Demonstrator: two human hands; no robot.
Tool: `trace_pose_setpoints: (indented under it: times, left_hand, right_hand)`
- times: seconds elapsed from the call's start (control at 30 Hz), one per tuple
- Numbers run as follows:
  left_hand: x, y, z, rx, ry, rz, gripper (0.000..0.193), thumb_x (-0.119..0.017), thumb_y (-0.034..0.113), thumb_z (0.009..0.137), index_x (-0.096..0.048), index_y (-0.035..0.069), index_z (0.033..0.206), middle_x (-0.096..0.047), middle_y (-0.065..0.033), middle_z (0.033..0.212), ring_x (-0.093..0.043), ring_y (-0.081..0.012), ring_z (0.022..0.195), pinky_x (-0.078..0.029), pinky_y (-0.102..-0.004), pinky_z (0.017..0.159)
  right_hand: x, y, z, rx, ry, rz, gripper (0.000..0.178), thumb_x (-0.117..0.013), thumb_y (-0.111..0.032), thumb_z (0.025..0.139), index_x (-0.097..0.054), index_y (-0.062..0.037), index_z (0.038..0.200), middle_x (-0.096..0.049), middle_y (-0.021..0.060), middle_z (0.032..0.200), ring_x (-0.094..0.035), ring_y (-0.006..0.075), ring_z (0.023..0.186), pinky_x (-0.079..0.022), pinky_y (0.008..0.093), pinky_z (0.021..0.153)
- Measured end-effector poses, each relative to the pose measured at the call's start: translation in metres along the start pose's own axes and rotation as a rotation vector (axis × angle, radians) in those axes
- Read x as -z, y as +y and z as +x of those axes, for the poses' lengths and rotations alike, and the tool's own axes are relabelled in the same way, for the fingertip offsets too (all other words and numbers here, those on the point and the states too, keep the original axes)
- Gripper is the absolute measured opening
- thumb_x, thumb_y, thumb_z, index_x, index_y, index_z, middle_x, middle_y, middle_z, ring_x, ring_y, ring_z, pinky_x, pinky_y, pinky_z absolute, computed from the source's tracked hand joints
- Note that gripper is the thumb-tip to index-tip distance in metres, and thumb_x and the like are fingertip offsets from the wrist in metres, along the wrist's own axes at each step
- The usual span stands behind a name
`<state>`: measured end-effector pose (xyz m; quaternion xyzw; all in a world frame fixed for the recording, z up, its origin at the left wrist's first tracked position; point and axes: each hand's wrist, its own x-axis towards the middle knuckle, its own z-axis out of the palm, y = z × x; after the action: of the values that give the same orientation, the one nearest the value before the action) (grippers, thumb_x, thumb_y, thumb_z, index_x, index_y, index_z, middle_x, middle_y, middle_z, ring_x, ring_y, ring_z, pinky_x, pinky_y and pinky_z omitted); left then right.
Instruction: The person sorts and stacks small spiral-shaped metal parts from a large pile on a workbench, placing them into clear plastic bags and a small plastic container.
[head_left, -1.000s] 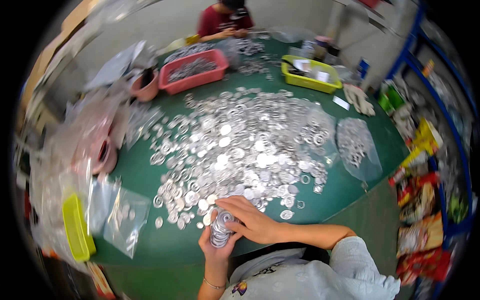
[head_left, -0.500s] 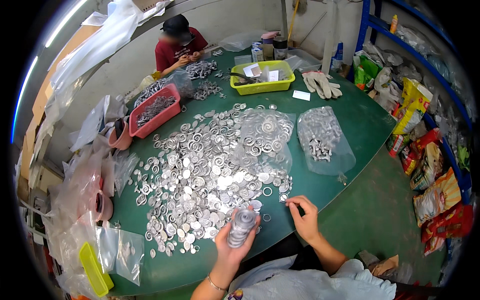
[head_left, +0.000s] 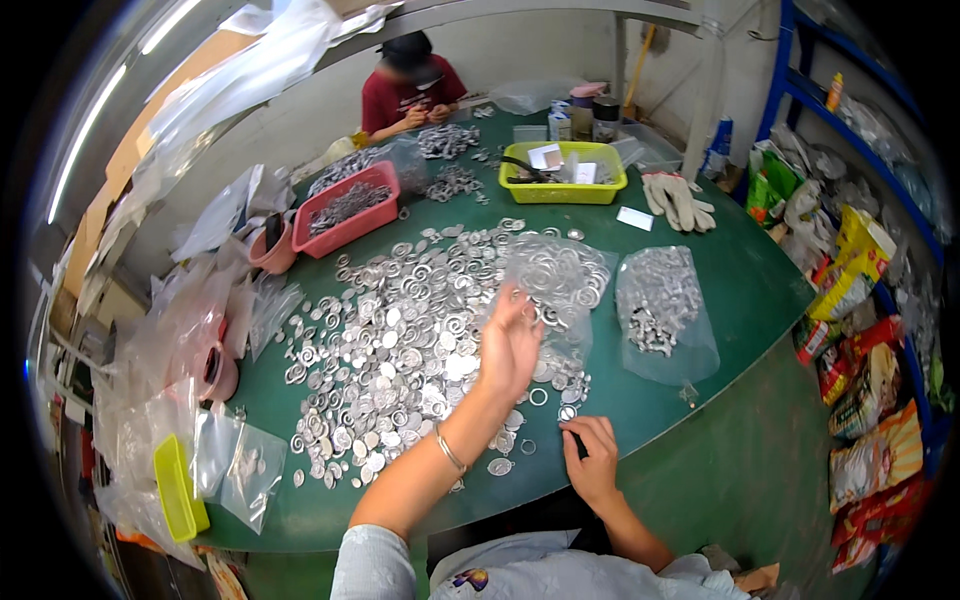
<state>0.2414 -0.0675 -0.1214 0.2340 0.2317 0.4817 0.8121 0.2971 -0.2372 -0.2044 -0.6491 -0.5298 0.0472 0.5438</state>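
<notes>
A broad pile of silver metal pieces point(head_left: 400, 340), spirals, ovals and rings, covers the middle of the green table. My left hand point(head_left: 512, 345) reaches over its right part, fingers apart at the near side of a clear plastic bag point(head_left: 560, 265) of spiral discs. I see no stack in this hand, though the fingertips are slightly blurred. At the right edge of the pile, my right hand point(head_left: 594, 460) rests low with loosely bent fingers. Its fingertips are beside a small round silver piece point(head_left: 567, 412). An oval pendant point(head_left: 500, 466) lies by the table's near edge.
Another clear bag point(head_left: 665, 310) of small metal parts lies to the right. Farther back are a pink basket point(head_left: 345, 208), a yellow-green basket point(head_left: 562, 190) and work gloves point(head_left: 678, 202). A co-worker point(head_left: 412, 90) sits across the table. Plastic bags point(head_left: 240, 465) lie at left.
My left hand has moved forward from the near edge to the bag of spirals; the stack of discs seen in it is no longer visible. My right hand's fingers have lowered and curled.
</notes>
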Motion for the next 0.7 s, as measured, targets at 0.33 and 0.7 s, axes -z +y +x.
trace_pose_setpoints:
  times: [0.33, 0.7]
  left_hand:
    - [0.103, 0.063, -0.116, -0.12, -0.268, 1.082, 0.029, -0.049, 0.002, 0.087, -0.053, 0.0, 0.115, -0.056, -0.0114, 0.116, -0.051, -0.0214, 0.113, -0.039, -0.0323, 0.097]
    - [0.187, 0.135, 0.044, -0.603, 0.208, 1.89, 0.057, -0.061, 0.031, 0.08, -0.043, 0.008, 0.129, -0.03, -0.022, 0.138, -0.024, -0.0462, 0.128, -0.023, -0.0573, 0.102]
  right_hand:
    - [0.001, -0.017, 0.01, -0.052, -0.235, 0.222, 0.01, -0.061, 0.005, 0.072, -0.063, 0.0007, 0.082, -0.06, 0.0119, 0.083, -0.055, 0.026, 0.08, -0.043, 0.0333, 0.073]
    - [-0.165, -0.012, 0.129, 0.295, -0.401, 0.029, 0.053, -0.06, -0.022, 0.081, -0.041, 0.0038, 0.124, -0.042, 0.0227, 0.126, -0.04, 0.0387, 0.116, -0.029, 0.0436, 0.099]
